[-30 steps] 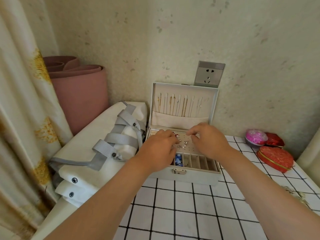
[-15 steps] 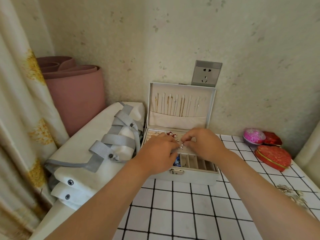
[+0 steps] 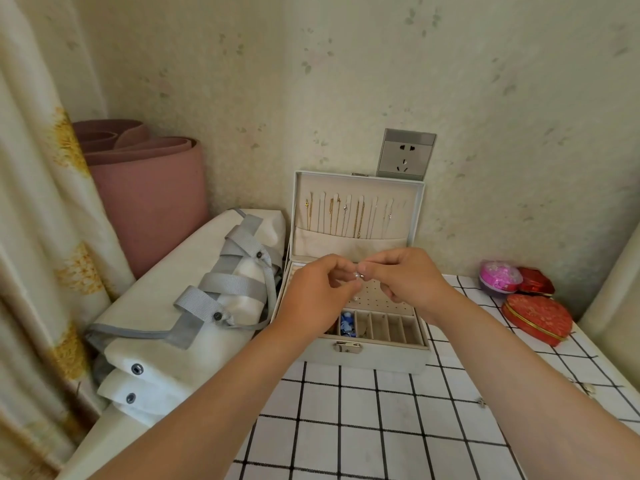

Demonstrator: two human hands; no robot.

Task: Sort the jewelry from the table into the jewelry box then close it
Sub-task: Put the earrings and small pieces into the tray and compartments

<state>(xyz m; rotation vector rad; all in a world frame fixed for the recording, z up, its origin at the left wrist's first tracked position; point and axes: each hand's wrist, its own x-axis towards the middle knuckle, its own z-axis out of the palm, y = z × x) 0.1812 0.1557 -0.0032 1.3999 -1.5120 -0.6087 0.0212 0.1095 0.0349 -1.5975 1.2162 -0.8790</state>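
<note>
Above the open box (image 3: 363, 358), the left hand (image 3: 317, 294) and right hand (image 3: 410, 278) together pinched one silver piece (image 3: 359, 276) (too small to name) between their fingertips.

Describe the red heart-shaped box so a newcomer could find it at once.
Start at the open jewelry box against the wall, then follow the checked table to its right edge. Three boxes cluster there: the red heart-shaped box lies nearest the camera, with a gold seam, unlike the round pink box and dark red box behind it.

No readable text anywhere.
</note>
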